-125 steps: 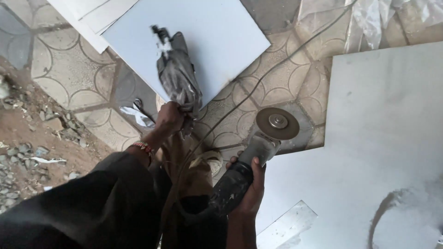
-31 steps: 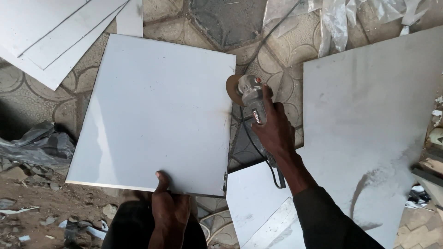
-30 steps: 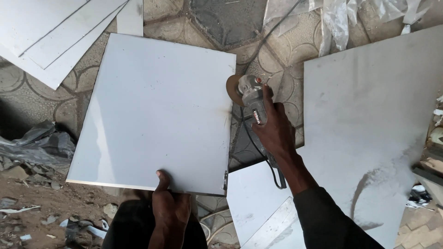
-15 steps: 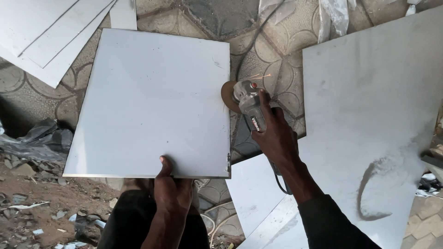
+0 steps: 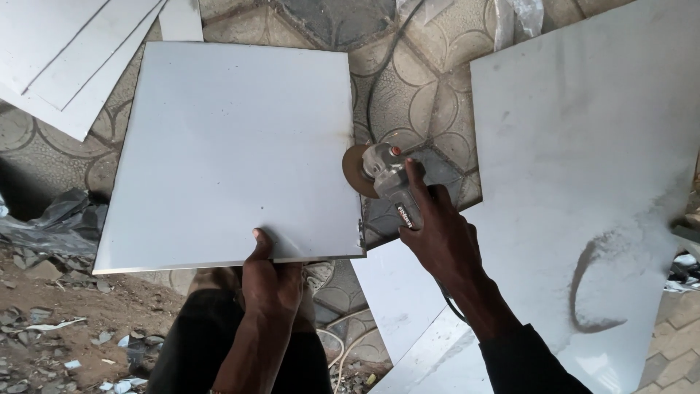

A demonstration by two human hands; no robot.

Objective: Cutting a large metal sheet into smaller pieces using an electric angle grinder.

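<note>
A smooth, pale square tile (image 5: pixel 233 149) lies flat on patterned paving (image 5: pixel 415 95). The left hand (image 5: pixel 271 281) pinches its near edge, thumb on top, while the right hand (image 5: pixel 441 233) clenches a grey angle grinder (image 5: pixel 390 182), its round disc (image 5: pixel 355 170) at the tile's right edge.

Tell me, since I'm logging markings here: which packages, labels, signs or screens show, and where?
Label: narrow dark strip with pale print, on the grey angle grinder body just above the right hand.
Plastic wrapping: clear crumpled sheet, top edge, above the large white tile.
No signs or screens.
</note>
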